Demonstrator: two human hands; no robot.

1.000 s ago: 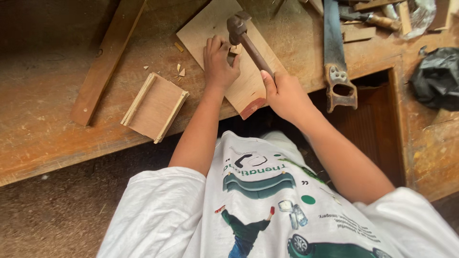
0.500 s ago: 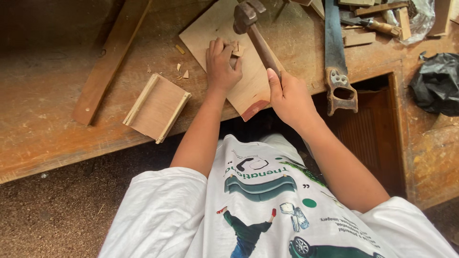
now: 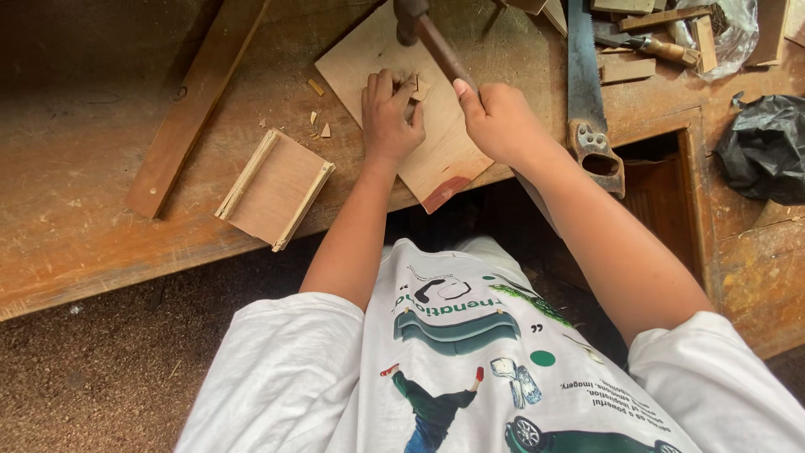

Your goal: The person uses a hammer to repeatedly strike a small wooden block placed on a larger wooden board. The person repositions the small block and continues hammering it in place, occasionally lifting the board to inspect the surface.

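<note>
On the table (image 3: 101,243), a plywood sheet (image 3: 436,147) juts over the front edge; the left hand (image 3: 390,117) pinches a small wood piece (image 3: 419,86) against it, while the right hand (image 3: 501,122) grips a raised hammer (image 3: 436,42). Strikes are best kept short and square, fingertips low and clear of the head.

Soft daylight falls from the right, the upper left lies in shadow, and edges bend slightly.
</note>
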